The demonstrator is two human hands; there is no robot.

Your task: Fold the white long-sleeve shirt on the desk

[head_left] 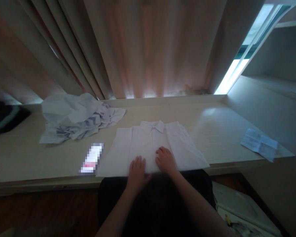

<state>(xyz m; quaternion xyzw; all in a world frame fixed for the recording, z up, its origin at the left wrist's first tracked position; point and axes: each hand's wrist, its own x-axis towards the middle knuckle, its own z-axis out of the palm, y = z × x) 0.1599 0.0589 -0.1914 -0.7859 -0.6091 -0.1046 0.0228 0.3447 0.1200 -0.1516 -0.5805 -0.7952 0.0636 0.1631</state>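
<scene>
A white collared shirt (pixel 148 141) lies spread flat on the pale wooden desk, its collar pointing away from me and its lower edge along the desk's front edge. My left hand (pixel 137 169) rests flat on the lower middle of the shirt, fingers stretched forward and thumb out to the side. On the front, right of the middle, lies my right hand (pixel 165 159), its fingers loosely bent over the cloth, with no grip on it showing. To the left is a blurred-out phone-like rectangle (pixel 91 158), close to the shirt's edge.
A crumpled heap of white cloth (pixel 74 115) sits at the back left of the desk (pixel 212 131). Dark fabric (pixel 5 115) lies at the far left. A creased paper sheet (pixel 259 143) overhangs the front edge at right. Curtains (pixel 148 49) hang behind; a side panel (pixel 268 108) bounds the right.
</scene>
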